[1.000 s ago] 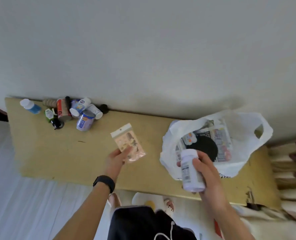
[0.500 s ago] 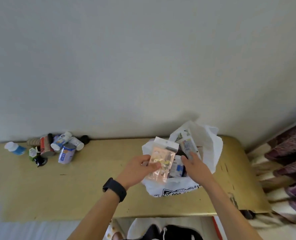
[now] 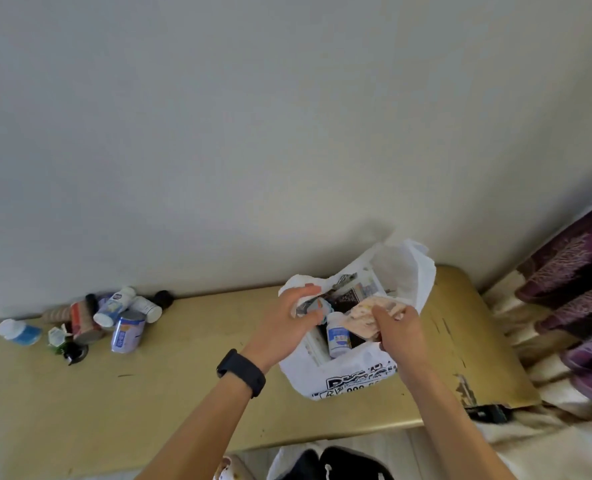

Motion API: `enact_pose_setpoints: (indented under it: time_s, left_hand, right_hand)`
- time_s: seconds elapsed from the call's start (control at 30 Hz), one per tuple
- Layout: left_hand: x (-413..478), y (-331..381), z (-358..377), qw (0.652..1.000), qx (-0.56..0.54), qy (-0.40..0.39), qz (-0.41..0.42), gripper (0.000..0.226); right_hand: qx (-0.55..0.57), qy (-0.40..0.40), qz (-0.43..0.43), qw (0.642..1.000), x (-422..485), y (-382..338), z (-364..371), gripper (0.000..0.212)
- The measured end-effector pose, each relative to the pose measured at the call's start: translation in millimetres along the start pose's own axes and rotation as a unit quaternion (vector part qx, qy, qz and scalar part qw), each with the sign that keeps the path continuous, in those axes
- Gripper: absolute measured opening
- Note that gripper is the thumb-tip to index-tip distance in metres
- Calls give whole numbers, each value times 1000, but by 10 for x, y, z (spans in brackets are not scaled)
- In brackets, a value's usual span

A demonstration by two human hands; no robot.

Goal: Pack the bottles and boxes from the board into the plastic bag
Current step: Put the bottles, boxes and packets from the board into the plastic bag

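A white plastic bag (image 3: pixel 343 375) with black print stands on the right half of the yellowish board (image 3: pixel 183 386). Inside it I see a white bottle with a blue label (image 3: pixel 338 336) and some boxes. My left hand (image 3: pixel 289 323) grips the bag's left rim and holds it apart. My right hand (image 3: pixel 396 329) presses a pinkish packet (image 3: pixel 362 318) down into the bag's mouth. Several small bottles and cans (image 3: pixel 114 317) lie in a heap at the board's far left, against the wall.
A white wall runs right behind the board. A lone white-capped blue bottle (image 3: pixel 17 332) lies at the far left edge. Purple patterned fabric (image 3: pixel 578 292) hangs to the right of the board. The board's right corner is chipped (image 3: pixel 464 389).
The white bottle left my right hand and now lies inside the bag. The packet passed from my left hand to my right. My left hand took the bag's rim.
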State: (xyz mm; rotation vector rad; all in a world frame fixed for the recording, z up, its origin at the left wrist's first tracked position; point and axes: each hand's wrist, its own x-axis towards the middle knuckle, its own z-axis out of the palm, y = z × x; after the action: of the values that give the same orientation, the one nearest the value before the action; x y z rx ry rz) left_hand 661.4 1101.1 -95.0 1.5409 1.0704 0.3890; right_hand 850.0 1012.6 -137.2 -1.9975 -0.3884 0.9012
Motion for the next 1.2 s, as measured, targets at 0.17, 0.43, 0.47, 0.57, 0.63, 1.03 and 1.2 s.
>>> enact_pose_setpoints:
  time_s: [0.17,0.43,0.47,0.57,0.63,1.03,1.2]
  left_hand:
    - [51,223,47,998,-5,3,56,59]
    - [-63,-218,-6,983,160,89,28,60]
    - [-92,-272,-4,982,164,89,29,59]
    - [-218,-380,18,980,167,94,56,66]
    - [-310,-501,24,977,163,124,60,71]
    - [-1228,-2236,-467,931,277,33,-235,62]
    - [-1422,-2695,-1130,910,318,12,-266,57]
  right_hand:
    - [-235,-89,-106,962,100,-117,127,54]
    - [-610,-106,-96,779,123,330,-385,63]
    - [-597,-106,-109,787,74,341,-443,61]
    - [-544,-92,-181,814,-115,404,-522,47]
    - [-488,-54,-249,835,-246,494,-474,38]
    - [-373,-222,-452,779,-1190,1058,1079,29]
    - [-500,-380,-351,695,-1309,1106,2100,42]
